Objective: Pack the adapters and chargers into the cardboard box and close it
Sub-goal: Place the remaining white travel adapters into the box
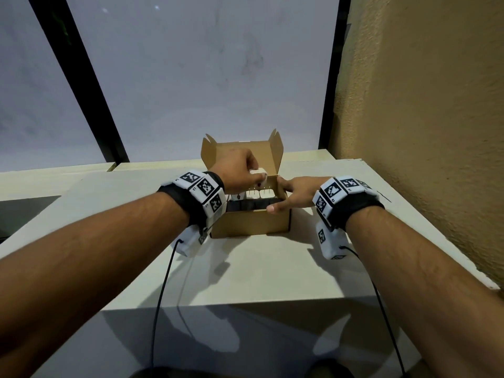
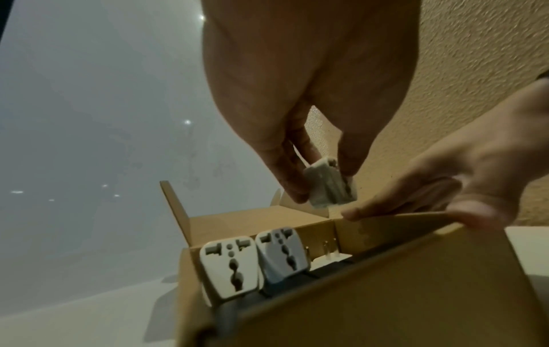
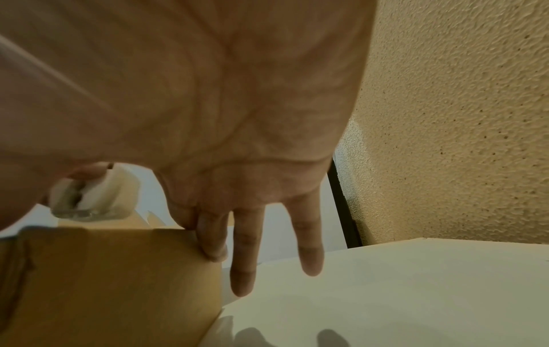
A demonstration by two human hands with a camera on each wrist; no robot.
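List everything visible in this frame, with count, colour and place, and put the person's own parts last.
cardboard box: one, brown, lid up, on the table between the hands.
held adapter: one, white, above the open box, pinched by the left hand.
packed white adapters: two plainly shown with socket faces out, in the box's left part; more white pieces with pins further right, count unclear.
dark chargers: row of black blocks along the box's near wall, count unclear.
table: one, off-white.
wall: tan, textured, at right.
wrist bands: two, black with white marker tags.
left hand: holds the adapter.
right hand: fingers straight, steadying the box's right wall.
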